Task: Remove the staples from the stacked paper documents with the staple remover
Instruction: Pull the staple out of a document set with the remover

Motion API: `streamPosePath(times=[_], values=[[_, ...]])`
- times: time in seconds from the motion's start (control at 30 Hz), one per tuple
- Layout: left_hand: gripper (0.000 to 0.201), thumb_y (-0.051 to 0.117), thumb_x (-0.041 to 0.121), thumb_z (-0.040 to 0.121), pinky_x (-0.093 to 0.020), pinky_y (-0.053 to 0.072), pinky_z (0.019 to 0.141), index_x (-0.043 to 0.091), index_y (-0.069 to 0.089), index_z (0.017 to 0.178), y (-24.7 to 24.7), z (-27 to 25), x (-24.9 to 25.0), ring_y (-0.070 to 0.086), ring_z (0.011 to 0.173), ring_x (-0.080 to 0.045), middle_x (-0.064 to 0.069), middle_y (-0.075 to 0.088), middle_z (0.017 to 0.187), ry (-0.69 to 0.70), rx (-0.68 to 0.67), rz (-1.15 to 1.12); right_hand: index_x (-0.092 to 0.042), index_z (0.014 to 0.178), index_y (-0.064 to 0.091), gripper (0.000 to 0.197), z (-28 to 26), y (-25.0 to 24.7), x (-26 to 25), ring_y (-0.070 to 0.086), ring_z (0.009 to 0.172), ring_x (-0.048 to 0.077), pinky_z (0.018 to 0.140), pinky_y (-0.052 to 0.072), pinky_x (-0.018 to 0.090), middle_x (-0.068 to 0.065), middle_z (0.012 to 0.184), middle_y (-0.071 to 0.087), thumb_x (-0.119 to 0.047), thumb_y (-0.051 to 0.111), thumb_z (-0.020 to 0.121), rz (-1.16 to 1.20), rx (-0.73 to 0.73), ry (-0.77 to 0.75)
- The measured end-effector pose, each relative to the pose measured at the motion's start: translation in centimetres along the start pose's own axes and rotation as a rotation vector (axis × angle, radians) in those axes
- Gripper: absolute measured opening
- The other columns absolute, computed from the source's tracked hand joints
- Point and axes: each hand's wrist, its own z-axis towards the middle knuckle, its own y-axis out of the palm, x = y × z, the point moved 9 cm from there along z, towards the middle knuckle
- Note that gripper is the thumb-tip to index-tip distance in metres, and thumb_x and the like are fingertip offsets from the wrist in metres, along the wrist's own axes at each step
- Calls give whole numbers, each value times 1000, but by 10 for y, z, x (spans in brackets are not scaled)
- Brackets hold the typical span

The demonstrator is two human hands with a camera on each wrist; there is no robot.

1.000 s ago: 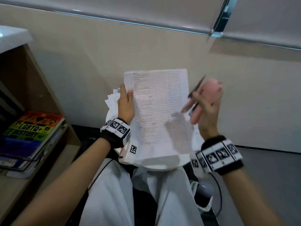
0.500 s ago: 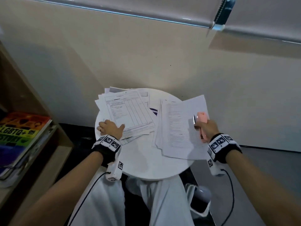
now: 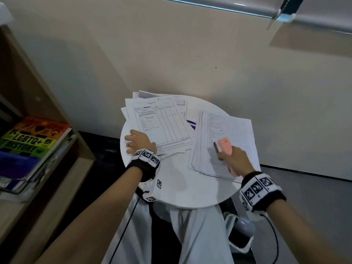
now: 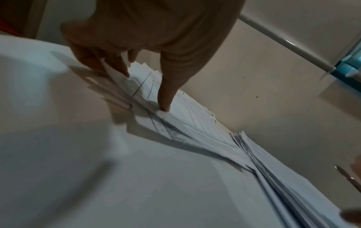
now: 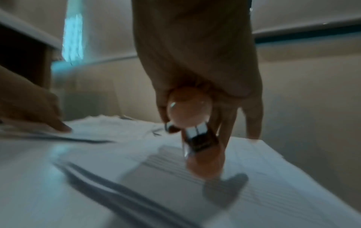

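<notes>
round white tabletop (image 3: 182, 189) bearing two stacks of printed paper. left hand (image 3: 138, 142), grip closed on the near edge of the fanned left stack of white sheets (image 3: 162, 126). right hand (image 3: 235, 159), grip clamped on the pink plastic staple remover (image 3: 225, 145), held over the right stack of white sheets (image 3: 232, 130).

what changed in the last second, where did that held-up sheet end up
The document raised a second ago now lies on the right pile. The left hand let it go and pinches the left pile's corner. The right hand holds the pink staple remover as before.
</notes>
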Motion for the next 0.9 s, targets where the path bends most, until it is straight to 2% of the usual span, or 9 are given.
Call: streamPosePath(times=[0.07, 0.2, 0.33, 0.37, 0.47, 0.6, 0.73, 0.83, 0.9], values=[[82, 79, 14, 73, -45, 44, 95, 1, 25, 132, 0, 5, -1, 55, 111, -33, -21, 31, 134, -7, -33, -75, -13, 86, 56, 24, -20, 27, -2, 56, 69, 20, 65, 44, 30, 8, 87, 63, -35, 65, 84, -29, -146, 26], [81, 71, 6, 80, -47, 40, 102, -1, 17, 139, 1, 10, -5, 49, 121, -39, -23, 40, 136, 38, -125, -185, -8, 109, 48, 46, -36, 43, -8, 55, 101, 32, 74, 37, 31, 13, 113, 56, -48, 56, 88, -273, -127, -31], [40, 66, 5, 82, -43, 48, 89, -6, 52, 119, -11, 15, -20, 57, 110, -41, -27, 56, 121, 153, -59, -200, -4, 124, 47, 75, -39, 35, -6, 52, 90, 27, 74, 36, 29, 10, 103, 59, -60, 50, 75, -190, -140, -10], [35, 66, 4, 81, -42, 48, 88, -6, 58, 114, -15, 18, -25, 57, 108, -41, -27, 59, 118, 177, -49, -205, -5, 123, 47, 75, -40, 34, -5, 51, 88, 26, 74, 37, 30, 9, 100, 59, -59, 49, 71, -194, -150, -12], [28, 69, 9, 79, -44, 47, 91, -2, 67, 105, -31, 25, -46, 48, 114, -43, -28, 55, 121, 208, -3, -211, -4, 125, 46, 59, -38, 36, -1, 53, 90, 26, 76, 40, 32, 12, 110, 63, -42, 62, 83, -233, -147, -22], [50, 77, 12, 75, -32, 31, 106, -4, 59, 119, -47, 25, -72, 26, 134, -33, -16, 38, 140, 258, 3, -342, -6, 117, 50, 62, -38, 35, 0, 54, 85, 25, 70, 38, 31, 10, 101, 64, -50, 60, 74, -181, -132, -12], [60, 81, 11, 71, -31, 23, 116, -6, 53, 122, -59, 18, -78, 11, 142, -19, -8, 29, 150, 333, -32, -468, -4, 122, 49, 53, -39, 35, 2, 52, 85, 25, 70, 36, 31, 6, 95, 58, -35, 65, 82, -176, -130, 6], [83, 86, 16, 63, -38, 26, 116, 3, 44, 133, -53, 24, -73, 16, 143, -18, -7, 24, 151, 337, -165, -456, -6, 116, 53, 57, -43, 33, 1, 53, 85, 25, 70, 37, 31, 6, 93, 59, -44, 62, 74, -148, -128, 12], [100, 90, 31, 49, -46, 36, 110, 10, 43, 135, -46, 28, -65, 33, 137, -26, -9, 35, 145, 330, -281, -388, -5, 117, 53, 61, -46, 31, -1, 53, 86, 25, 72, 37, 31, 7, 93, 59, -48, 61, 74, -112, -133, 17]])
